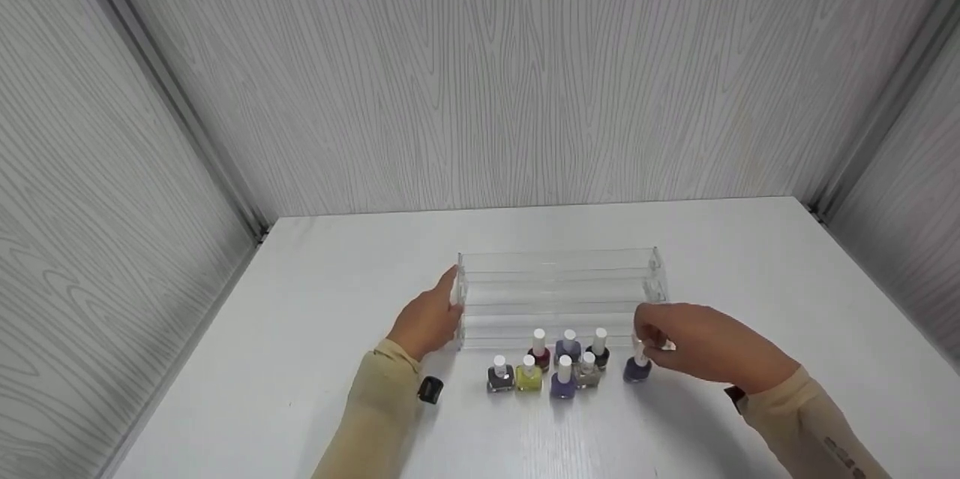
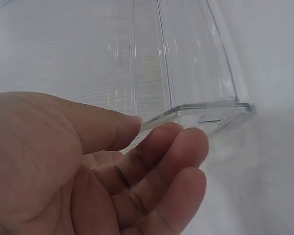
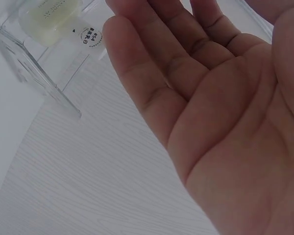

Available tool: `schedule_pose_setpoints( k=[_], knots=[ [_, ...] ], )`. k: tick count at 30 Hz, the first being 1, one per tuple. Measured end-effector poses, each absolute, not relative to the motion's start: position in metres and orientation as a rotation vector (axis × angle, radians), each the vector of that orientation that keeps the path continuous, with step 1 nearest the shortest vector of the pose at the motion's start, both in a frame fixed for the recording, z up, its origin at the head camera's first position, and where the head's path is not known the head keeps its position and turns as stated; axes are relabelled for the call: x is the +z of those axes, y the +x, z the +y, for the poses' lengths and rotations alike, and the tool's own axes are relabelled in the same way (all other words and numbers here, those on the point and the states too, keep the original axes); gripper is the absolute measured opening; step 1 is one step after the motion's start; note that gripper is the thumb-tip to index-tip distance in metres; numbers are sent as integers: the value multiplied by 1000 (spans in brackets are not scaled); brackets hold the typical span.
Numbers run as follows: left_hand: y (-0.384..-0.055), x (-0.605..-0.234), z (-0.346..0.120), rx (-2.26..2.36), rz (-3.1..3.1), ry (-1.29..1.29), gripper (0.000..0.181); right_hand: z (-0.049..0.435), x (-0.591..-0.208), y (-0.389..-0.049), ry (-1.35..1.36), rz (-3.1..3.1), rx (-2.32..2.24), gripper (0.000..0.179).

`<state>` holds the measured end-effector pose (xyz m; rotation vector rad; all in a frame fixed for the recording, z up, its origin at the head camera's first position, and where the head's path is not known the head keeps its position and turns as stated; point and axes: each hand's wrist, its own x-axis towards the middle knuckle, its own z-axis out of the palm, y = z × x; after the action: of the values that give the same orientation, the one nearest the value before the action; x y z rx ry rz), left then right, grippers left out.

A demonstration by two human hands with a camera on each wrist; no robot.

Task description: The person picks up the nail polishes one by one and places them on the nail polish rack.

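Against clear rack (image 1: 555,291), left hand (image 1: 427,320); right hand (image 1: 705,344) pinches blue bottle (image 1: 637,372).

The white table (image 1: 352,269) in front of me carries a clear tiered rack (image 1: 555,307), its long side facing me. Just on its near side, upright, stand a dark red bottle (image 1: 539,359), a blue bottle (image 1: 568,349) and a black bottle (image 1: 599,356); nearer still, left to right, a grey bottle (image 1: 500,379), a yellow bottle (image 1: 529,379), a purple bottle (image 1: 563,387) and a beige bottle (image 1: 587,375). Farther right is a dark blue bottle (image 1: 637,370) (whether its base touches, I can't tell).
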<state>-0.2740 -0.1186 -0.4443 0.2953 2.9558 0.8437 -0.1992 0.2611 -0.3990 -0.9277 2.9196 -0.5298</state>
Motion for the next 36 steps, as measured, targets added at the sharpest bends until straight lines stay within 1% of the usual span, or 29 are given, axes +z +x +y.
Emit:
schedule_pose_setpoints(
  k=[4,12,15,22,36],
  knots=[
    [-274,-444,-118,828,2976,319,64,261,-401,-200,-928,2942,-510,27],
    [-275,-445,-117,800,2994,320,63,260,-406,-203,-1018,3009,-472,29],
    [-274,-445,-117,812,2990,315,63,259,-407,-205,-1008,3004,-486,24],
    [-273,-445,-118,810,2991,309,62,261,-411,-207,-1020,2951,-465,20],
    [-273,-444,-117,802,2998,339,61,258,-425,-211,-938,2815,-462,16]
  ],
)
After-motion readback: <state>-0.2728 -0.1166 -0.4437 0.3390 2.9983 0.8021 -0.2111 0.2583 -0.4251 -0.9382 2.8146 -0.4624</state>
